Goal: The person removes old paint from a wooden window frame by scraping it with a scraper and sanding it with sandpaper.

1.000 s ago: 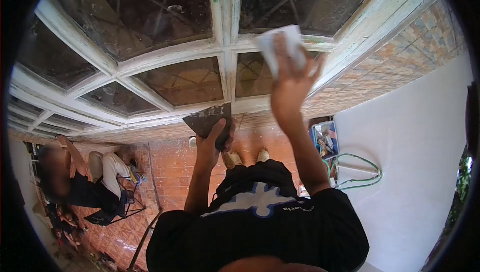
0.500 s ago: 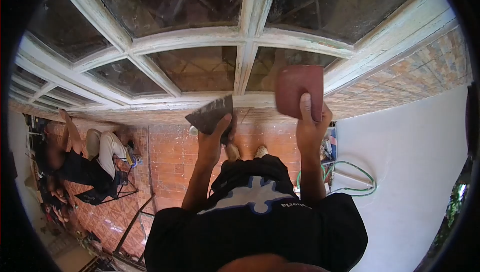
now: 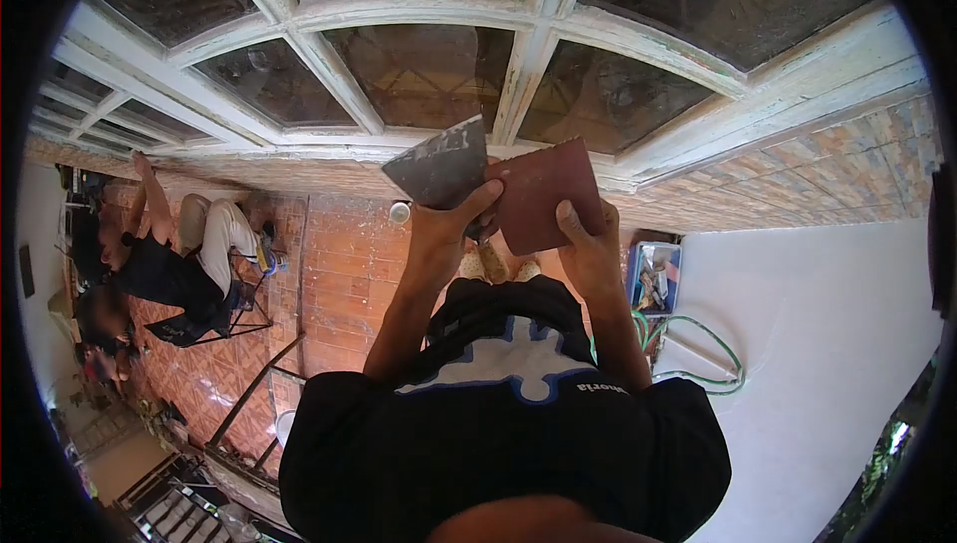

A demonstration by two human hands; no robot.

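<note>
In front of my chest my left hand is closed on a putty knife, whose wide grey blade is smeared with white residue and points up. Its handle is mostly hidden by my fingers. My right hand grips a reddish-brown sheet of sandpaper, thumb on the face toward me. The sandpaper's left edge meets the fingers of my left hand, beside the blade. Beyond both hands stands a white window frame with worn, flaking paint and dark glass panes.
A person in black sits on a folding chair at the left. A blue-rimmed crate of tools and a green hose lie at the right near a white wall. A small white cup stands on the tiled floor.
My right hand has brought the sandpaper left and down, next to the putty knife. My left hand has risen slightly and shifted right. The view has tilted a little.
</note>
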